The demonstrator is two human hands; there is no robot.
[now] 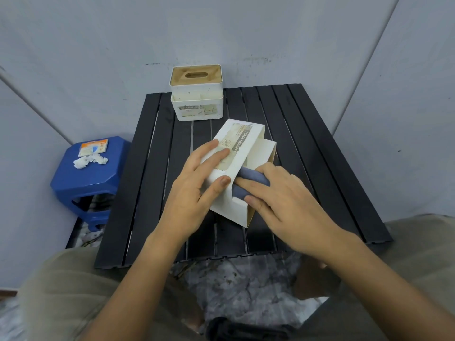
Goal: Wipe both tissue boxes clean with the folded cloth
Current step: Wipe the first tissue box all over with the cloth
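A white tissue box [242, 143] lies tilted on its side at the middle of the black slatted table [307, 156], its label facing up. My left hand [197, 190] grips it from the left, fingers on the label and thumb at the lower edge. My right hand [283, 203] presses a folded grey-blue cloth [248, 179] into the box's front compartment. A second white tissue box [197, 94] with a tan slotted lid stands upright at the table's far edge, apart from both hands.
A blue plastic stool [86, 178] stands left of the table, with a small orange packet [93, 148] and crumpled white tissue [89, 161] on it. Grey walls close in behind and at both sides. My knees are at the table's near edge.
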